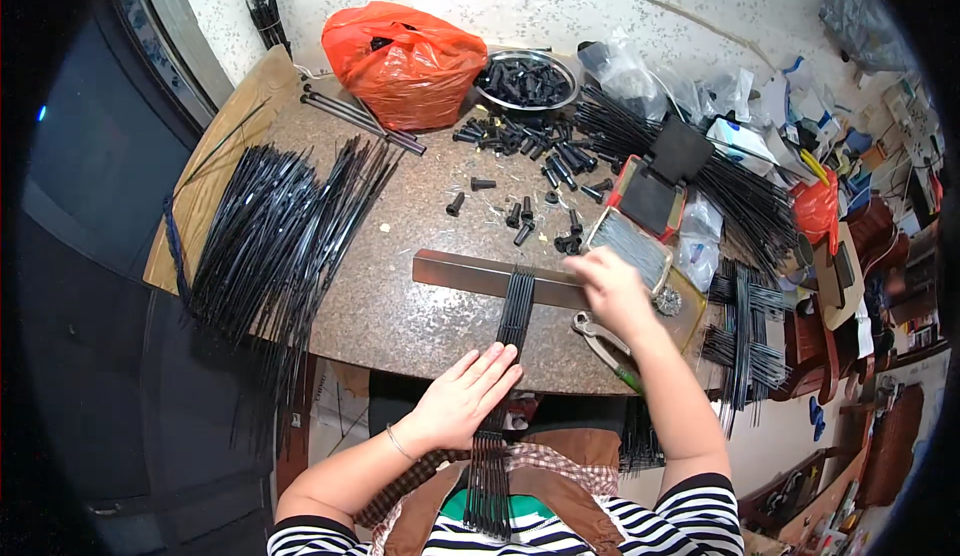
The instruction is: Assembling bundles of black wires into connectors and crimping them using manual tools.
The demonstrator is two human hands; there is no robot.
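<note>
My left hand (467, 396) lies flat, fingers stretched together, across a row of thin black rods (515, 308). These rods run side by side from a brown metal bar (455, 271) over the table's front edge to my lap. My right hand (615, 294) is raised over the bar's right end, slightly blurred, with its fingers curled in a pinch; what it holds, if anything, is too small to make out. Just beyond it sits a tray of fine pale pins or wires (632, 243). Pincers with a green handle (605, 348) rest below my right hand.
Loose black rods (285, 226) cover the table's left; another bundle (745, 206) lies right. Behind are a red plastic bag (405, 66), a metal bowl of black plastic fittings (525, 81) and scattered fittings (525, 211). An open red-and-black box (650, 201) stands beside the tray.
</note>
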